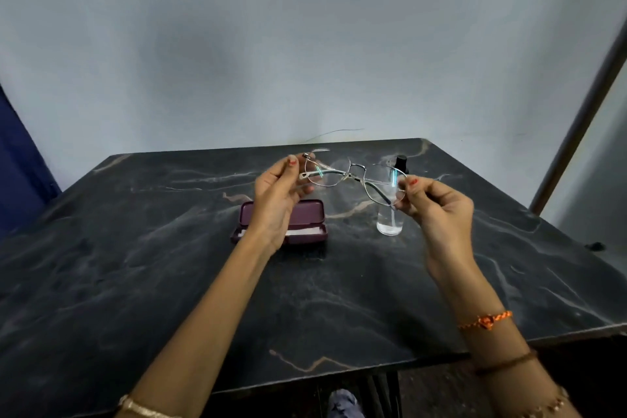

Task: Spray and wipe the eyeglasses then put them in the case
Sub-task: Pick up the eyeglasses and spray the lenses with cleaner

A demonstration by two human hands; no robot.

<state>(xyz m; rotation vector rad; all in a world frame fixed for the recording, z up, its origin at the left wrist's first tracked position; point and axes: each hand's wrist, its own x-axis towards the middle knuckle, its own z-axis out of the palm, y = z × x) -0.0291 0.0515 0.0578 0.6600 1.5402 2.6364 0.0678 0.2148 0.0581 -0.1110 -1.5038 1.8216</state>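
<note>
Eyeglasses (353,178) held above the open case (307,224), long axis left to right, lenses facing away; left hand (276,198) and right hand (437,207) pinch opposite ends.

Maroon case (307,219), black tan-veined marble table (169,282), silver-rimmed eyeglasses (353,176) (orange wristband (487,321)).

Lighting is dim and even, cool in tone. Soft shadows fall on the wall (210,54) and beneath the open case (307,214). Green-white glints show on the eyeglasses (353,176) lenses. Wide-angle distortion bows the table (135,282) edges. Detail is slightly soft throughout.
</note>
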